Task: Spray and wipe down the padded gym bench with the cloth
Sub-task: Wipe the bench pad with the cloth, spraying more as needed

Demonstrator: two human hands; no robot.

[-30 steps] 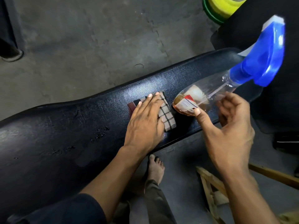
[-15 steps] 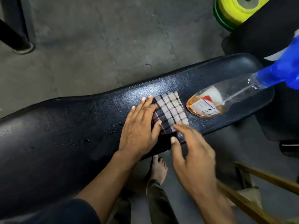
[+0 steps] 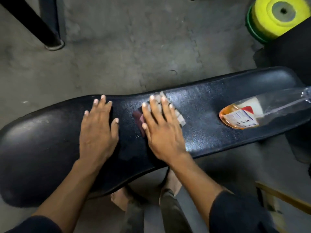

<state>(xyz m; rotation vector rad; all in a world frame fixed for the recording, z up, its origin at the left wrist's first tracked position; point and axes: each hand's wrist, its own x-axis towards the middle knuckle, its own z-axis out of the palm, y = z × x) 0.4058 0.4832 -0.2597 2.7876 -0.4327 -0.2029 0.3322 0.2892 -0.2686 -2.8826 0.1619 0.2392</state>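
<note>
A long black padded bench (image 3: 210, 105) runs from lower left to upper right. My left hand (image 3: 97, 130) lies flat on its pad with fingers spread, holding nothing. To its right, my right hand (image 3: 161, 126) presses flat on a checked cloth (image 3: 180, 119), which shows mostly beyond the fingers and as a dark red edge at the thumb. A clear spray bottle (image 3: 249, 115) with orange liquid lies on its side on the bench's right end, its head out of frame. The pad around the cloth looks wet.
Grey concrete floor lies behind the bench. A black metal leg (image 3: 50, 39) stands at the upper left. Yellow and green weight plates (image 3: 276, 19) sit at the upper right beside another black pad. A wooden frame (image 3: 282, 197) is at the lower right. My bare feet are under the bench.
My right hand let go of the spray bottle, which now lies on the bench, and moved onto the cloth. My left hand came off the cloth and shifted left onto bare pad.
</note>
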